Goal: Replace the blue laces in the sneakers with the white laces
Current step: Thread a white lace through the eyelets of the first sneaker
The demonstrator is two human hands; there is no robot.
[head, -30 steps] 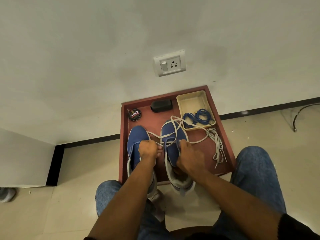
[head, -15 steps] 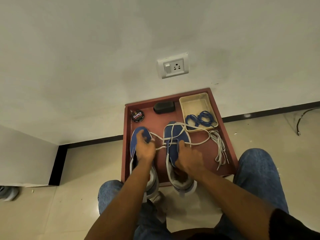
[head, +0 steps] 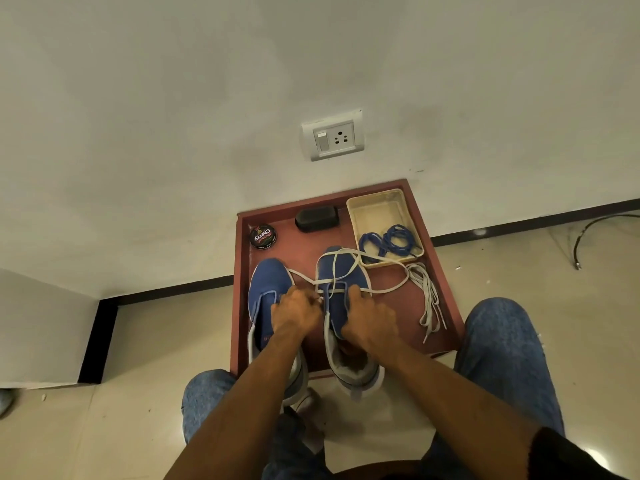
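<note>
Two blue sneakers stand side by side on a red-brown tray (head: 446, 289): the left sneaker (head: 268, 285) and the right sneaker (head: 341, 271). A white lace (head: 346, 268) loops over the right sneaker's toe and trails both ways. My left hand (head: 294, 311) pinches one end of it between the shoes. My right hand (head: 369, 320) rests on the right sneaker's tongue, fingers closed at the eyelets on the lace. A second white lace (head: 427, 299) lies loose on the tray's right. The blue laces (head: 389, 242) lie coiled in a cream tray (head: 375, 209).
A round shoe-polish tin (head: 263, 236) and a black case (head: 317, 218) sit at the tray's far edge. The wall with a socket plate (head: 332, 136) rises just behind. My knees in jeans flank the tray on the tiled floor. A cable (head: 588, 233) lies at right.
My left hand went forward onto the left sneaker's toe and came back beside the right sneaker. The white lace stays pulled across the shoes; the view shifted slightly.
</note>
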